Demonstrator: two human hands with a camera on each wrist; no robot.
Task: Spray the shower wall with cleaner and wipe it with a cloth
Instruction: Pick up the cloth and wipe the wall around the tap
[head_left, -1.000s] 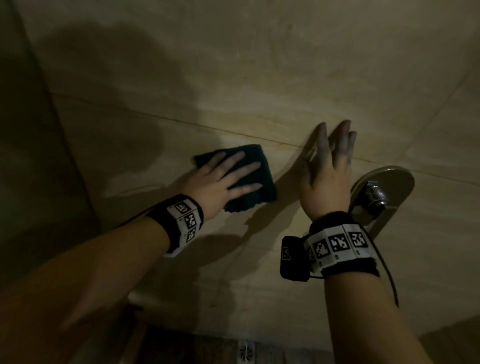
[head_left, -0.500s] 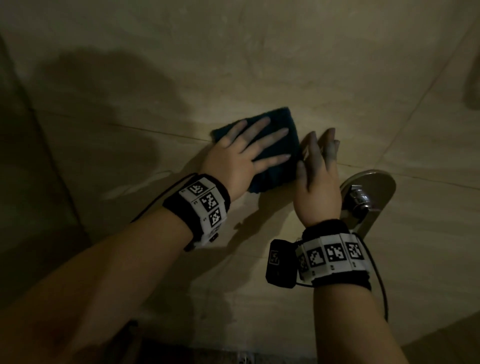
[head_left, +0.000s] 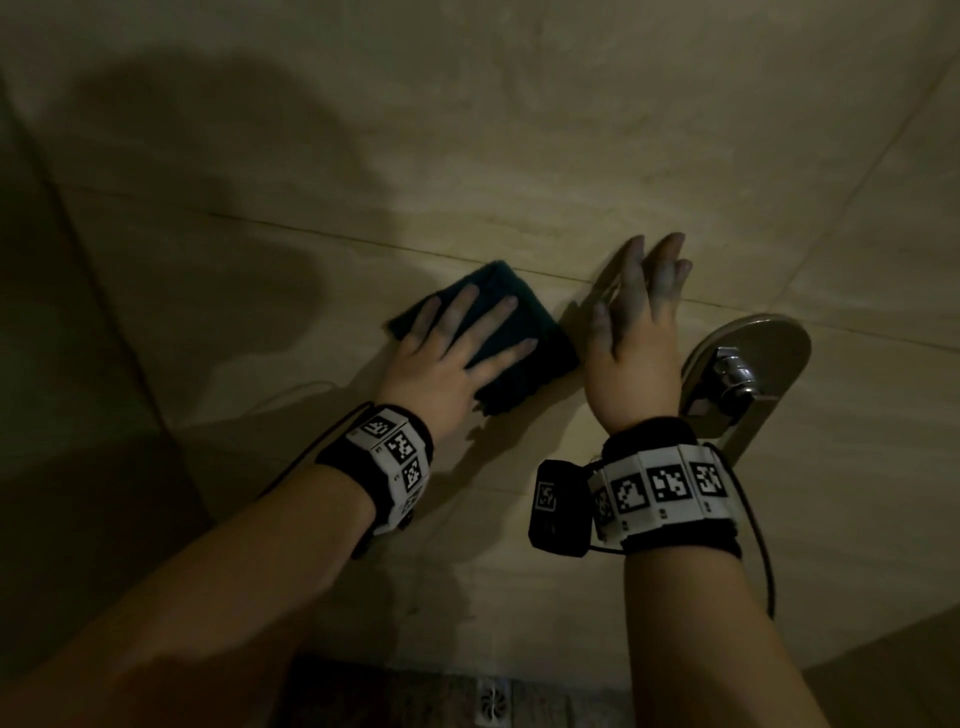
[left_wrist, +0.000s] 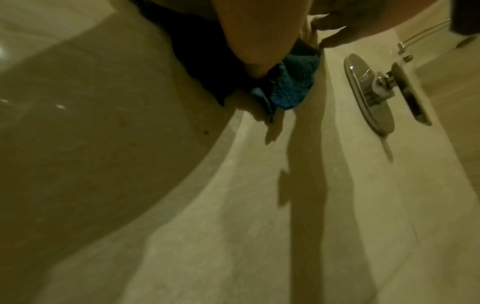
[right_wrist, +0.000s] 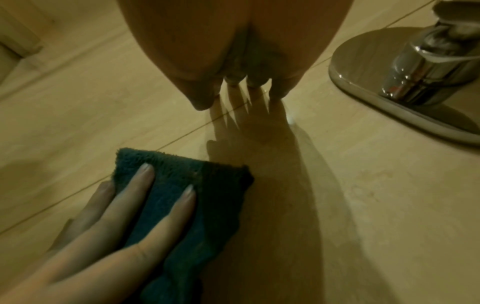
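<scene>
**tile_newbie:** Mid-wipe here. My left hand (head_left: 457, 364) has its fingers spread flat on the folded blue cloth (head_left: 524, 332), pressing it to the shower wall (head_left: 519, 130) just below a grout line (head_left: 322, 235). My right hand (head_left: 634, 338) holds nothing, fingers straight, tips touching the tile. Any tips?

**grout_guy:** Keep the whole palm on the cloth, not just the fingertips, and overlap your strokes. I'd work along that grout line — grime tends to sit there. Watch the chrome valve plate (head_left: 753, 364) at 3 o'clock of your right hand, and the wall corner (head_left: 104, 312) off at 9. Lots of bare tile toward 12 and 6 — I'd go up and down.
</scene>
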